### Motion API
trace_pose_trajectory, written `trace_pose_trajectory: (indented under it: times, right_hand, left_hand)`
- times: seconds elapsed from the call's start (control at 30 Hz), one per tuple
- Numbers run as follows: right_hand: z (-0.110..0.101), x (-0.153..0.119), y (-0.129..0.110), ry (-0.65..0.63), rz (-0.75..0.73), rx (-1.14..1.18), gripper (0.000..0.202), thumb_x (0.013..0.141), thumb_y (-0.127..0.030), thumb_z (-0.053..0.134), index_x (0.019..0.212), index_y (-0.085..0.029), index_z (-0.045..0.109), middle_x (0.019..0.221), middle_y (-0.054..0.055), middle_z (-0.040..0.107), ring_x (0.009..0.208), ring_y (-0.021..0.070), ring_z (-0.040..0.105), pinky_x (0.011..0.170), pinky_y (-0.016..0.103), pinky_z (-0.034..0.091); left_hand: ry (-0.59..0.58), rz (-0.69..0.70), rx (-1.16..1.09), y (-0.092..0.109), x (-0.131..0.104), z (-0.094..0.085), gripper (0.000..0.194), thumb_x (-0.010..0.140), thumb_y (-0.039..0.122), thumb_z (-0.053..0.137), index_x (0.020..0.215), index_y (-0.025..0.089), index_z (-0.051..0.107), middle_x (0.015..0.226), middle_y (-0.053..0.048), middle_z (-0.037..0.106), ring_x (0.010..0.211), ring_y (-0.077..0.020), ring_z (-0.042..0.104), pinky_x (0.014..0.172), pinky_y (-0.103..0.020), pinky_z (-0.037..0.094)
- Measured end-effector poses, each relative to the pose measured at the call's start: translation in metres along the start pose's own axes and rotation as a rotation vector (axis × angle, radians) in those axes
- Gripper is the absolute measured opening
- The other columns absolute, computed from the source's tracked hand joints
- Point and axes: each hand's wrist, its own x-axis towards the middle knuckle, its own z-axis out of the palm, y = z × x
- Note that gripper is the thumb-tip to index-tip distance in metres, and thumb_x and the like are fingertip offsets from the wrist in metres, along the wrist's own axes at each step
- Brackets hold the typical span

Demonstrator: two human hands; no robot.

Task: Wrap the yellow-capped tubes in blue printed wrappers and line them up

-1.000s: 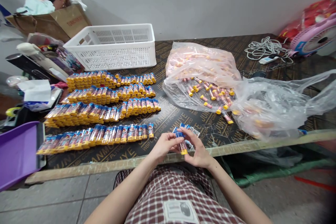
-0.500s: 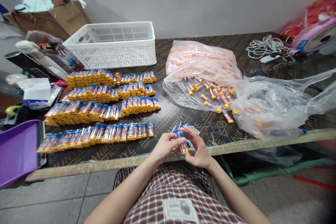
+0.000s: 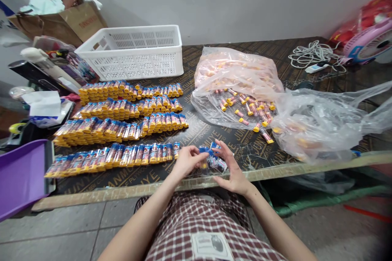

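Observation:
At the table's front edge my left hand [image 3: 187, 160] is closed, its thumb and fingers pinched on a small clear tube [image 3: 203, 165]. That tube is mostly hidden; a yellow end shows below the fingers. To its right, my right hand [image 3: 232, 171] is open, thumb and fingers apart, above small blue caps [image 3: 215, 146] and a few small printed pieces [image 3: 219, 164]. Whether its fingertips touch a blue cap is unclear. Left of my hands lies a row of finished-looking tubes [image 3: 125, 155] with blue tops and yellow bottoms, printed labels inside.
Several stacked rows of similar tubes [image 3: 101, 128] lie behind. A white plastic basket [image 3: 141, 61] stands at the back. On the right, a clear plastic bag [image 3: 235, 65] spills yellow-ended tubes [image 3: 252, 109]. A purple dustpan-like tray [image 3: 23, 177] sits far left, a pink fan [image 3: 367, 43] far right.
The tube that was upright between both hands is now at my left hand only, lower and further left. My right hand's fingers have come away from it and spread.

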Motion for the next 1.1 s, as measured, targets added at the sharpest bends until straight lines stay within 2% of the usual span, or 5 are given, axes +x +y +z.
trace_pose_trajectory:
  times: [0.1,0.23,0.6,0.8,1.1]
  right_hand:
    - [-0.009,0.002,0.007,0.093,0.053,-0.107,0.082,0.075,-0.021,0.061,0.143,-0.029,0.018,0.146,0.009,0.028,0.122,0.0227,0.045,0.102,0.043,0.039]
    - [-0.038,0.007,0.031,0.24,0.083,-0.402,0.05,0.079,-0.022,0.057,0.128,-0.025,0.047,0.138,0.009,0.039,0.124,0.0238,0.042,0.103,0.044,0.036]
    - [-0.149,0.002,0.098,0.466,0.451,-1.143,0.042,0.079,-0.019,0.048,0.12,-0.009,0.055,0.099,0.021,0.059,0.094,0.0334,0.053,0.079,0.049,0.044]
    - [-0.143,-0.001,0.087,0.469,0.437,-1.085,0.042,0.083,-0.02,0.043,0.122,-0.012,0.055,0.097,0.017,0.057,0.084,0.0276,0.057,0.075,0.041,0.046]
    - [-0.072,0.002,0.037,0.494,0.273,-0.257,0.027,0.082,-0.037,0.057,0.102,-0.019,0.059,0.095,0.008,0.065,0.079,0.0207,0.061,0.074,0.038,0.051]
  left_hand:
    - [0.297,0.068,0.692,-0.003,0.018,-0.026,0.03,0.071,0.046,0.06,0.064,0.017,0.057,0.068,-0.01,0.066,0.071,-0.026,0.063,0.062,-0.031,0.042]
    - [0.325,0.031,1.147,-0.009,0.029,-0.046,0.033,0.077,0.045,0.053,0.085,0.015,0.061,0.081,-0.015,0.067,0.076,-0.0321,0.065,0.062,-0.034,0.042]
    - [0.188,0.306,0.935,-0.009,0.026,0.005,0.02,0.086,0.034,0.05,0.095,0.02,0.062,0.094,-0.006,0.063,0.085,-0.0196,0.06,0.073,-0.027,0.041]
    - [0.091,0.245,0.829,-0.016,0.039,0.037,0.015,0.073,0.03,0.067,0.081,0.019,0.062,0.088,-0.006,0.062,0.079,-0.0197,0.06,0.068,-0.027,0.038]
    - [0.122,0.27,0.588,-0.025,0.035,0.034,0.005,0.075,0.023,0.062,0.073,0.02,0.063,0.072,-0.002,0.066,0.069,-0.0171,0.057,0.066,-0.027,0.035]
